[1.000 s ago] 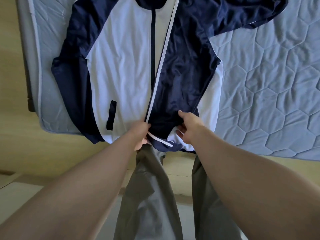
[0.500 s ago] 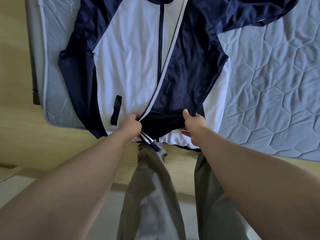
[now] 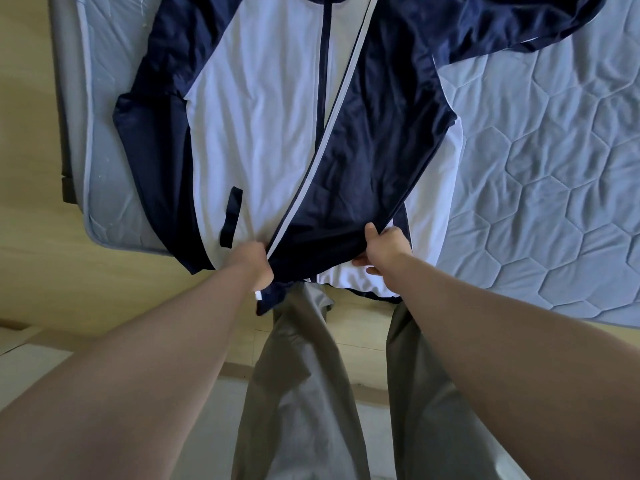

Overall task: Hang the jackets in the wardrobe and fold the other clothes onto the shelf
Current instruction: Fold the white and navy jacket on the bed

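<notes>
A navy and white zip jacket (image 3: 263, 133) lies spread on a light blue quilted mattress (image 3: 540, 188), collar away from me, hem at the near edge. Its front is unzipped and the right panel is turned over, showing navy lining. My left hand (image 3: 251, 261) grips the hem at the bottom of the white zipper edge. My right hand (image 3: 382, 249) pinches the lower edge of the turned-over navy panel, thumb on top. One navy sleeve reaches toward the upper right. No wardrobe or shelf is in view.
The mattress corner (image 3: 104, 233) sits on a pale wooden bed base (image 3: 41, 271). My grey trousers (image 3: 304, 393) stand against the bed's near side, with light floor (image 3: 41, 362) to the left below.
Both hands have drawn the hem a little toward me and apart, pulling the navy panel tighter. The zipper end now hangs below my left hand. The view has shifted slightly left.
</notes>
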